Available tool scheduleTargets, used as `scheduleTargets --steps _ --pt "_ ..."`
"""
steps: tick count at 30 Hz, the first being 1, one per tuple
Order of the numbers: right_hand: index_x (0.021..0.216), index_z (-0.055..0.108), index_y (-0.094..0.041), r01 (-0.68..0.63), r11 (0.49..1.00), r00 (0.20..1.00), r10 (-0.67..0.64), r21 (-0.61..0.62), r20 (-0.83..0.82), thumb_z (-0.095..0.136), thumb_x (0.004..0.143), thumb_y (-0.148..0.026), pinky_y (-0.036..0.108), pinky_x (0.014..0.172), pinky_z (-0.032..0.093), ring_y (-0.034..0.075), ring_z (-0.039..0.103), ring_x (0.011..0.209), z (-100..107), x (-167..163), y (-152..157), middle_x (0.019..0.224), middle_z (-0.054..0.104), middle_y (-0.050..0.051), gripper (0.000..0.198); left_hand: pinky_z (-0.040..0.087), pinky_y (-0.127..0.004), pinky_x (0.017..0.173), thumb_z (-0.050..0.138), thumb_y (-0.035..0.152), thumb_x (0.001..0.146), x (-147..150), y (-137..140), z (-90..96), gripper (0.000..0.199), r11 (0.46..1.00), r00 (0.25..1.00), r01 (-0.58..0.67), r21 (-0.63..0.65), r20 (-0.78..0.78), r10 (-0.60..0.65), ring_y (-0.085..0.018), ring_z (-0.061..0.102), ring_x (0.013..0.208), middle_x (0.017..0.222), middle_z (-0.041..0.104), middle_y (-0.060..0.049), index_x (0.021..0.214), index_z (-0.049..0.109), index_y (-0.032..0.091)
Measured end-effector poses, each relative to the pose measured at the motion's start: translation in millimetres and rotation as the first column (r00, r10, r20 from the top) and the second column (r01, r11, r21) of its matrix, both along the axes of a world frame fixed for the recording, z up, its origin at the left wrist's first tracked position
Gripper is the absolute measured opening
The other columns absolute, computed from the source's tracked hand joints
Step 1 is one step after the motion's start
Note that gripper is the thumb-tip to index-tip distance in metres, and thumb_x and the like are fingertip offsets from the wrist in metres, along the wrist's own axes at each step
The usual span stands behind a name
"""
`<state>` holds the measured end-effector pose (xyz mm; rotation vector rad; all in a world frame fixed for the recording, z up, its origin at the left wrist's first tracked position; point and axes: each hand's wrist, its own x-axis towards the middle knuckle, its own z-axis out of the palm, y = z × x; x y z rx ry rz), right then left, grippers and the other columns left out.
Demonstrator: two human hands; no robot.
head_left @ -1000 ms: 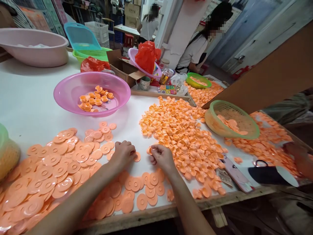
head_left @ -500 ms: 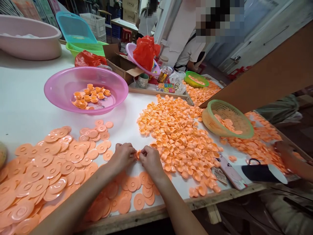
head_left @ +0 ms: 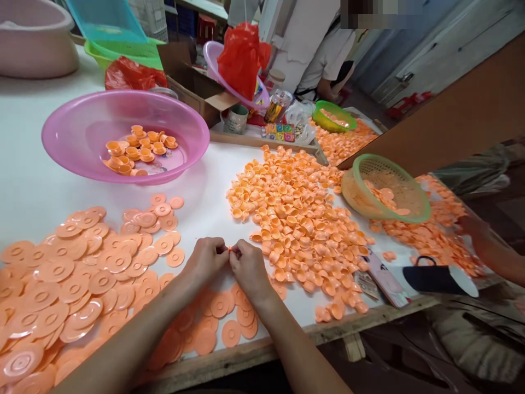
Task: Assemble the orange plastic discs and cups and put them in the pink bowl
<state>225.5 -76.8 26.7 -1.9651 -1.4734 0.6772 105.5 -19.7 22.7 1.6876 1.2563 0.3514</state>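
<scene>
My left hand and my right hand meet fingertip to fingertip just above the white tabletop. Both are closed in a pinch on a small orange toy cup, almost wholly hidden by the fingers. Left of my hands spreads a heap of flat orange toy saucers, some lying under my forearms. A large pile of loose orange toy cups lies to the right. Beyond, cups joined on saucers sit in a pink basin.
A green basket holding orange pieces stands at the right, with a phone and a dark cup-like object nearer. Another person's arm reaches in there. An opened carton and red bags stand behind. A wooden edge borders the table.
My hands have drawn closer together, and less of the orange cup shows between the fingers. The view has shifted slightly, so the basin sits nearer and higher in it.
</scene>
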Motion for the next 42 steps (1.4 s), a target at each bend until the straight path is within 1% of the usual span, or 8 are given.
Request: scheduleTargets --steps 4,8,11,13,17,20,24,42 --pt "0.075 0.068 -0.019 -0.086 0.996 0.99 0.083 -0.025 -0.117 0.054 0.084 -0.016 0.024 0.057 0.043 0.014 0.057 0.055 8.9 23.2 1.4 0.061 0.063 0.0 0.017 0.032 -0.023 0.049 0.056 0.014 0.067 -0.6 -0.2 12.3 0.015 0.998 0.999 -0.038 0.052 0.015 0.038 -0.012 0.05 0.05 0.048 0.054 0.002 0.053 0.058 0.017" --pt "0.097 0.073 -0.018 0.041 0.992 0.981 -0.063 0.121 0.185 0.058 0.08 -0.011 0.028 0.075 0.048 0.019 0.064 0.082 18.7 58.1 10.4 0.093 0.068 0.007 0.024 0.041 -0.023 0.049 0.053 0.025 0.079 -31.1 41.6 61.8 0.017 0.972 0.976 -0.206 0.113 0.101 0.195 -0.012 0.054 0.046 0.05 0.056 0.003 0.068 0.064 0.017" --pt "0.092 0.074 -0.019 0.045 0.995 0.931 -0.074 0.088 0.357 0.054 0.081 -0.009 0.028 0.075 0.047 0.019 0.064 0.084 17.2 71.5 16.3 0.095 0.066 0.007 0.025 0.047 -0.026 0.055 0.061 0.036 0.079 -67.8 90.7 106.8 0.025 0.76 0.821 -0.565 0.321 0.313 0.478 -0.013 0.06 0.055 0.069 0.065 0.0 0.095 0.067 0.018" --pt "0.081 0.073 -0.019 0.065 0.991 0.932 -0.102 0.116 0.349 0.053 0.083 -0.013 0.027 0.073 0.046 0.018 0.063 0.08 14.1 72.3 17.2 0.089 0.066 0.006 0.022 0.047 -0.028 0.06 0.067 0.036 0.075 -85.6 106.8 119.9 0.034 0.669 0.808 -0.589 0.453 0.302 0.507 -0.014 0.061 0.06 0.079 0.067 -0.001 0.105 0.066 0.021" --pt "0.073 0.069 -0.019 0.173 0.968 0.983 -0.183 0.182 0.035 0.055 0.078 -0.018 0.027 0.067 0.048 0.017 0.063 0.071 12.9 59.3 9.1 0.074 0.068 0.003 0.014 0.043 -0.03 0.069 0.071 0.021 0.067 -89.4 68.5 80.4 0.015 0.905 0.996 0.048 0.423 -0.093 -0.009 -0.018 0.061 0.074 0.079 0.068 -0.002 0.082 0.071 0.021" --pt "0.069 0.064 -0.019 0.174 0.985 0.951 -0.163 0.016 -0.263 0.058 0.074 -0.022 0.024 0.052 0.046 0.014 0.058 0.054 15.5 40.4 -2.1 0.06 0.063 -0.001 0.009 0.035 -0.034 0.076 0.07 0.013 0.064 -72.7 17.1 25.6 0.015 0.879 0.93 0.33 0.343 -0.275 -0.242 -0.022 0.06 0.087 0.083 0.069 -0.003 0.076 0.071 0.022" --pt "0.066 0.062 -0.019 0.085 0.993 0.94 -0.106 -0.077 -0.324 0.059 0.072 -0.022 0.021 0.042 0.04 0.011 0.051 0.042 14.3 16.5 -12.1 0.052 0.058 -0.004 0.007 0.028 -0.036 0.078 0.063 0.021 0.079 -48.4 -11.3 -8.5 0.009 0.867 0.928 0.344 0.361 -0.27 -0.256 -0.02 0.058 0.086 0.083 0.066 -0.003 0.081 0.071 0.022" --pt "0.057 0.054 -0.02 -0.037 0.997 0.997 0.043 -0.073 0.072 0.054 0.072 -0.004 0.022 0.053 0.034 0.013 0.052 0.052 12.0 -4.8 6.5 0.052 0.058 -0.002 0.022 0.036 -0.029 0.072 0.059 0.024 0.08 -34.3 -2.7 4.3 0.014 0.953 0.971 0.237 0.186 -0.075 -0.227 -0.017 0.059 0.074 0.077 0.068 -0.002 0.076 0.072 0.022"
